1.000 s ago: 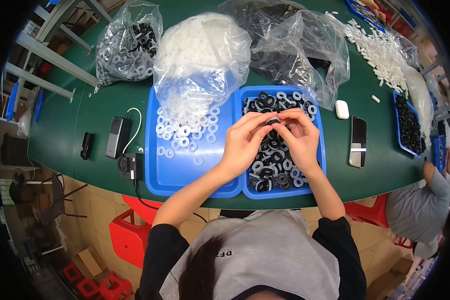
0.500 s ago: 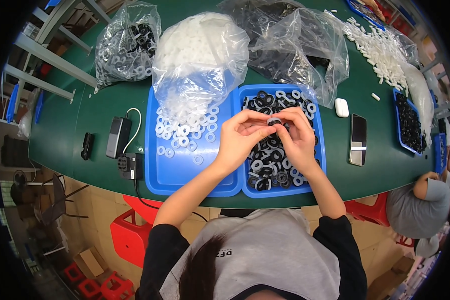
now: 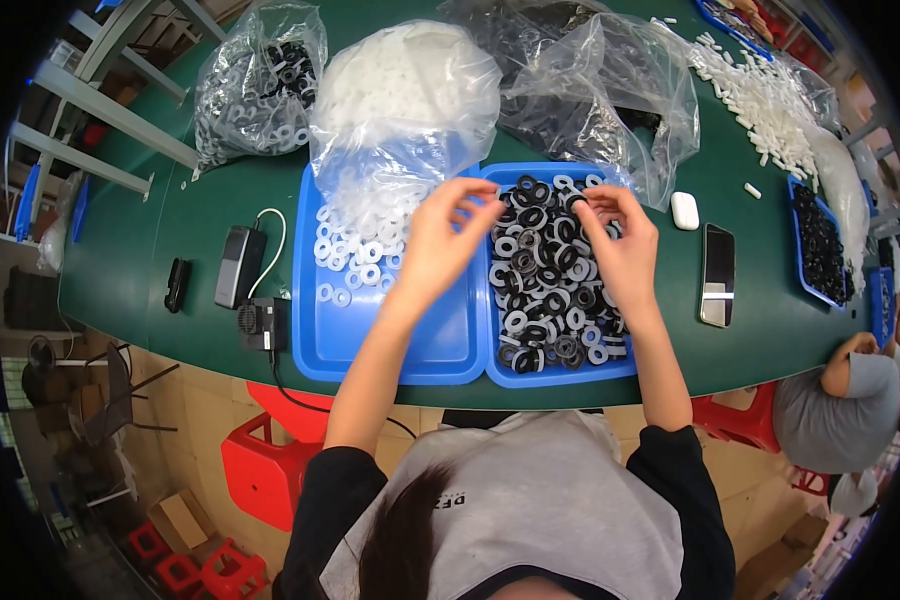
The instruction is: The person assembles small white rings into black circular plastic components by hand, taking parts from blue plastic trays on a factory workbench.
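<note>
My left hand (image 3: 448,240) hovers where two blue trays meet, its thumb and fingers apart with nothing seen between them. My right hand (image 3: 625,250) is over the right side of the right tray (image 3: 493,372). Its thumb and fingers are spread, with a black ring close to the tips that seems part of the pile. Black rings and pale washers (image 3: 545,280), many paired together, fill that tray. In the left tray (image 3: 390,345) lie loose white washers (image 3: 370,252), spilling from a clear plastic bag (image 3: 400,90).
Behind the trays are a bag of mixed rings (image 3: 260,90) and a bag of black parts (image 3: 590,90). A white earbud case (image 3: 684,211) and a phone (image 3: 717,275) lie right; a power bank (image 3: 240,267) and charger (image 3: 261,325) left. Another person (image 3: 838,415) sits far right.
My hands have moved apart from each other. The black ring with a pale washer that they held together between the fingertips is no longer seen in them.
</note>
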### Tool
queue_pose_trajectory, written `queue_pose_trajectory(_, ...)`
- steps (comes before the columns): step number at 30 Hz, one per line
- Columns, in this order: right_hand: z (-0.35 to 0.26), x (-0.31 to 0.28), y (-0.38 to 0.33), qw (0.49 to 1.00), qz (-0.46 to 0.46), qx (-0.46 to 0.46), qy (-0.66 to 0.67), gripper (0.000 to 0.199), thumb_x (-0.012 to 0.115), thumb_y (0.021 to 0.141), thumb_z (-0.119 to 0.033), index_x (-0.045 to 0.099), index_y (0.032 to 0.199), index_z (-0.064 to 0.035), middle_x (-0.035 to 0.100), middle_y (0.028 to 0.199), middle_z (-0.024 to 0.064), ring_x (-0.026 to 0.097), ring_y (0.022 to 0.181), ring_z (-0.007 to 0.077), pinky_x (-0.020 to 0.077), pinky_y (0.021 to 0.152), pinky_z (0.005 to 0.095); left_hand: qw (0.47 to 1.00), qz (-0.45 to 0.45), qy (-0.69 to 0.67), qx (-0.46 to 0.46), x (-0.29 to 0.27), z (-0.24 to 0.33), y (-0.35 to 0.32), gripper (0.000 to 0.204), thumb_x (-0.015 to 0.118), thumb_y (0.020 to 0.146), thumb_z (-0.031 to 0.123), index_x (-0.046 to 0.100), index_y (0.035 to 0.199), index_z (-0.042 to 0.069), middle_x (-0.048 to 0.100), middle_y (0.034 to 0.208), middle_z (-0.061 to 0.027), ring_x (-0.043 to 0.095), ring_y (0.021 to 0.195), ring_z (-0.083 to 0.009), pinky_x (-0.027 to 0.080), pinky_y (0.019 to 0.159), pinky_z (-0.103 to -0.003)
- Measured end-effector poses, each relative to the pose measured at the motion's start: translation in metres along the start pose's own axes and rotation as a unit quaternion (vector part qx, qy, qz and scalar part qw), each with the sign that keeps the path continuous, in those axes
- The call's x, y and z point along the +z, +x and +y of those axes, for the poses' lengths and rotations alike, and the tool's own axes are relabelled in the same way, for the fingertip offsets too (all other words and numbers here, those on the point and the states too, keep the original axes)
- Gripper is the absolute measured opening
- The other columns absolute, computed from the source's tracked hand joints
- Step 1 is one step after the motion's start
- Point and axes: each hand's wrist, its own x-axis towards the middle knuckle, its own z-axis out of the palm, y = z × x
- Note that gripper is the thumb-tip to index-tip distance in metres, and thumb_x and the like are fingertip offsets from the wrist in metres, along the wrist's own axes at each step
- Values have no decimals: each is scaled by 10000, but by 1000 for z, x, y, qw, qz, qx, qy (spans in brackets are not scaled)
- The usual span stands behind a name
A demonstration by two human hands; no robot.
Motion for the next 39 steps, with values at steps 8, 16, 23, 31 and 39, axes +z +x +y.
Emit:
queue_pose_trajectory(8,22,-27,33,964,16,-106,-243,95,584,847,-63,643,894,-4,612,901,142,545,877,313,435,807,389,924,88,373,0,-26,-43,-6,220,656,780,59,661,996,18,604,968,-169,615,836,-341,496,768,-415)
queue_pose_trajectory(16,144,-73,146,958,-3,-29,-286,179,579,812,-25,629,979,15,630,959,219,610,923,379,484,799,439,848,102,520,32,-4,-63,-4,159,685,748,54,610,884,25,530,977,-173,580,898,-354,497,742,-439)
queue_pose_trajectory(23,165,-41,162,891,-77,-33,-446,232,698,754,-75,596,960,-42,576,1008,174,605,940,376,504,787,457,921,117,372,6,3,-27,-12,122,659,798,132,628,859,31,638,806,-181,638,759,-351,500,668,-435)
queue_pose_trajectory(31,161,-43,147,900,-44,-78,-427,183,684,778,-118,568,908,-61,546,974,131,573,960,324,486,793,428,968,68,239,-43,5,-20,-11,115,601,855,134,625,852,22,624,653,-155,640,617,-302,499,609,-366)
queue_pose_trajectory(39,168,-74,155,968,-42,38,-243,170,653,839,-134,611,969,-33,633,992,165,639,891,258,503,754,348,998,42,41,-3,16,-15,-6,147,567,902,72,615,1023,3,577,724,-65,595,654,-143,488,605,-270)
